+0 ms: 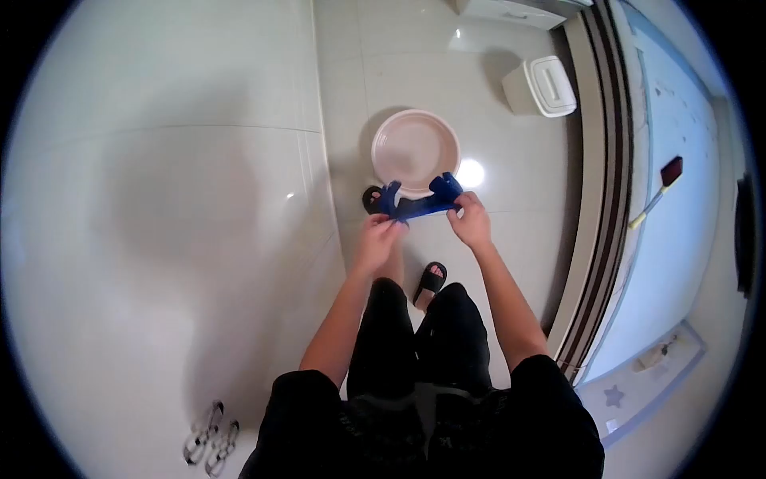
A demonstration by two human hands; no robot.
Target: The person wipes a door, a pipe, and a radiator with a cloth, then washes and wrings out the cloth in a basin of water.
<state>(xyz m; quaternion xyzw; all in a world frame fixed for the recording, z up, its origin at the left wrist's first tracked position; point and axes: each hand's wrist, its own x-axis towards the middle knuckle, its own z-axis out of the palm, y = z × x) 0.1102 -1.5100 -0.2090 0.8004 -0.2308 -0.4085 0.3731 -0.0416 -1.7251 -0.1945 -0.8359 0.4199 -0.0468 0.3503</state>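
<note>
The left grip (380, 238) pinches one end of a blue cloth (431, 209), and the right grip (473, 222) pinches the other, thumb and fingers closed on it near its edge. The cloth runs as a narrow band between the two grips, slightly higher at the right. Just above the left grip, a curled piece of it stands up; beside the right grip, up and to the left, a wider flap does the same. What sort of article it is, I cannot tell.

Just beyond both grips, a pink basin (416, 144) sits on the floor (255, 287), and the cloth overlaps its near rim in the view. Whether they touch is unclear. A black slipper (372, 199) on one foot shows just past the left grip, partly behind the cloth; the other slipper (432, 279) is nearer the body, below and between the grips.

Farther off, beyond the right grip and to its right, stands a white bin (542, 88) with its lid on. Well to the right of that grip is a brush (672, 170) with a dark head and a yellow handle end. Far behind the left grip, to its left, lies a pair of sandals (211, 439).
</note>
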